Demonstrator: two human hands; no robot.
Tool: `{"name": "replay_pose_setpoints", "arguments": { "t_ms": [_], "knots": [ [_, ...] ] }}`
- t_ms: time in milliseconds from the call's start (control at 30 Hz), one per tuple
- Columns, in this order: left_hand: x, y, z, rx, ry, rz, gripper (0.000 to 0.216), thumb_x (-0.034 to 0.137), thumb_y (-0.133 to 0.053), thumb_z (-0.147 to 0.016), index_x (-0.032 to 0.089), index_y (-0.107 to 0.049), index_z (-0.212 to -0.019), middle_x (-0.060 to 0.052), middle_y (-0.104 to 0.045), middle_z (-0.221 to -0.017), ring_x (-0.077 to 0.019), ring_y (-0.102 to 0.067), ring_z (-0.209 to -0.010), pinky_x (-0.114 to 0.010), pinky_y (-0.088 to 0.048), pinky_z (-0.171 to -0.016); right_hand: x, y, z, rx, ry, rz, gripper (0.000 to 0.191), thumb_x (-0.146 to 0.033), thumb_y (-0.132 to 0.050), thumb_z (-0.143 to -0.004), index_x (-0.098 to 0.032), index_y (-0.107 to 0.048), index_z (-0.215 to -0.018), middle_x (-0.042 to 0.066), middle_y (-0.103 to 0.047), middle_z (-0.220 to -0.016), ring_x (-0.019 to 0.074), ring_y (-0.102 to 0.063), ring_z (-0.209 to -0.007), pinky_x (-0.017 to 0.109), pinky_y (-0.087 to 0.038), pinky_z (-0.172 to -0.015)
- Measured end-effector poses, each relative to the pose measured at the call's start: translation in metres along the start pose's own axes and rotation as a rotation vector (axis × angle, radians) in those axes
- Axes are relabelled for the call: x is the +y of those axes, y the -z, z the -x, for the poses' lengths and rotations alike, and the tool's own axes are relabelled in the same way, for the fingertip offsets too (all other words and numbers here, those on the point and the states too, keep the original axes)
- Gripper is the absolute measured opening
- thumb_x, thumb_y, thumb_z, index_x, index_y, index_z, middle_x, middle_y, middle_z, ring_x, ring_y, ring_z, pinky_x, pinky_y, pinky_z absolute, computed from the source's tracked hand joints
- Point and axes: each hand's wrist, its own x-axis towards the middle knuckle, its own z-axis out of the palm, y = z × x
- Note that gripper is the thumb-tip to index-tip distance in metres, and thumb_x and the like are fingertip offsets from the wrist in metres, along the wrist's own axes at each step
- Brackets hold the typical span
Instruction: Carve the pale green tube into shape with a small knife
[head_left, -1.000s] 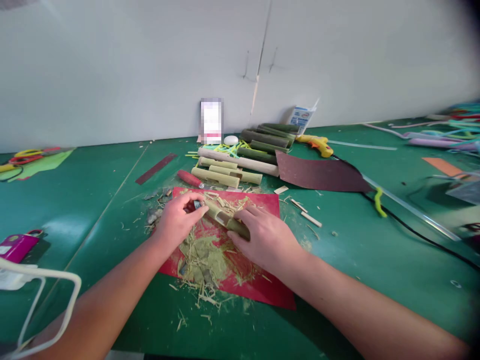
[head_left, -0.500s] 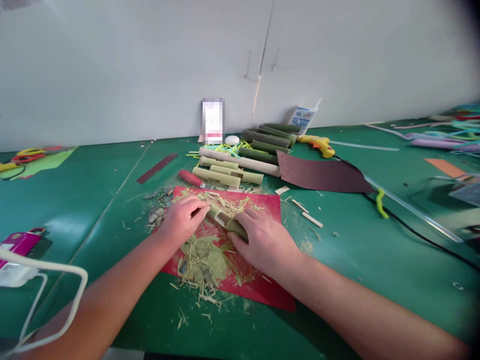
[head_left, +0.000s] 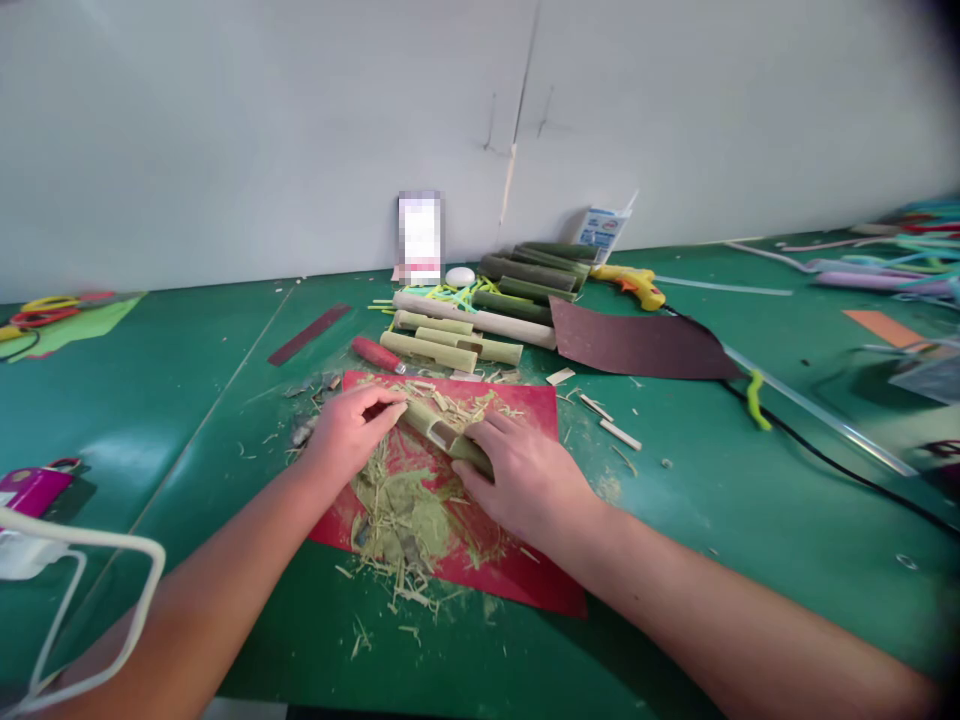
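A short bamboo tube (head_left: 427,425) with a rectangular opening cut in its side slants over a red sheet (head_left: 517,575). My right hand (head_left: 517,470) wraps around its nearer right end, covering that part. At the far left end, my left hand (head_left: 356,425) has thumb and finger pinched together against the tube; anything thin between those fingertips is hidden. Pale shavings and greenish dust (head_left: 409,515) cover much of the sheet below the tube. Just beyond it lies a red-handled tool (head_left: 377,354), its metal end partly among scraps.
Behind the sheet lie cut bamboo pieces (head_left: 427,350), darker green tubes (head_left: 529,270) and brown sandpaper (head_left: 637,345). A yellow glue gun (head_left: 634,287) trails a black cord to the right. Scissors (head_left: 49,310) lie far left. A white frame (head_left: 154,570) crosses the lower left.
My left hand has slid slightly left toward the tube's end, exposing more of the tube. My right hand keeps its hold. The whole view has shifted a little.
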Motion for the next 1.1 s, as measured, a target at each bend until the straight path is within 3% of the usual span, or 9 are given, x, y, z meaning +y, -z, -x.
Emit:
{"name": "replay_pose_setpoints", "arguments": {
  "t_ms": [367,533,700,833,933,1100],
  "knots": [
    [-0.002,-0.004,-0.003,0.092,-0.178,-0.155,0.018,0.023,-0.052,-0.086,0.015,-0.064,-0.075,-0.004,-0.063,-0.074,-0.0150,-0.057,-0.070,-0.028,-0.045,-0.069,0.002,-0.002,-0.002,0.008,0.023,-0.061,0.016,-0.033,-0.052,-0.081,-0.018,-0.056,-0.080,0.003,-0.056,-0.083,0.0146,-0.051,-0.071,0.027,-0.033,-0.058],
    [0.006,-0.008,0.001,-0.022,-0.280,-0.145,0.018,0.021,-0.048,-0.088,0.016,-0.065,-0.087,-0.005,-0.062,-0.080,-0.0143,-0.058,-0.074,-0.027,-0.046,-0.072,0.001,-0.002,-0.002,0.014,0.035,-0.088,0.012,-0.029,-0.052,-0.081,-0.018,-0.057,-0.080,0.004,-0.055,-0.082,0.0137,-0.050,-0.069,0.027,-0.034,-0.060],
    [0.000,-0.005,-0.001,0.045,-0.255,-0.187,0.020,0.022,-0.048,-0.088,0.015,-0.066,-0.083,-0.007,-0.062,-0.080,-0.0163,-0.058,-0.076,-0.029,-0.046,-0.073,0.000,-0.002,-0.001,0.003,0.026,-0.076,0.013,-0.031,-0.053,-0.081,-0.018,-0.056,-0.079,0.003,-0.056,-0.082,0.0138,-0.050,-0.069,0.027,-0.035,-0.060],
    [0.000,-0.004,-0.001,-0.037,-0.276,-0.162,0.019,0.021,-0.047,-0.088,0.016,-0.065,-0.088,-0.006,-0.062,-0.081,-0.0153,-0.058,-0.076,-0.028,-0.046,-0.073,0.001,-0.003,-0.001,0.007,0.041,-0.072,0.012,-0.030,-0.053,-0.081,-0.018,-0.055,-0.081,0.004,-0.056,-0.084,0.0149,-0.052,-0.074,0.027,-0.036,-0.063],
    [0.002,-0.005,0.000,0.057,-0.242,-0.218,0.020,0.022,-0.047,-0.088,0.016,-0.064,-0.079,-0.006,-0.061,-0.076,-0.0158,-0.056,-0.074,-0.028,-0.045,-0.071,0.000,-0.004,-0.002,-0.001,0.031,-0.062,0.014,-0.032,-0.052,-0.081,-0.018,-0.056,-0.080,0.004,-0.056,-0.084,0.0151,-0.052,-0.072,0.027,-0.036,-0.062],
    [0.008,-0.007,0.003,-0.034,-0.279,-0.150,0.020,0.022,-0.046,-0.089,0.015,-0.065,-0.084,-0.005,-0.060,-0.075,-0.0139,-0.056,-0.071,-0.026,-0.045,-0.070,-0.002,-0.003,-0.002,-0.001,0.034,-0.036,0.012,-0.029,-0.052,-0.081,-0.017,-0.055,-0.082,0.004,-0.056,-0.083,0.0156,-0.053,-0.073,0.028,-0.036,-0.062]
  ]
}}
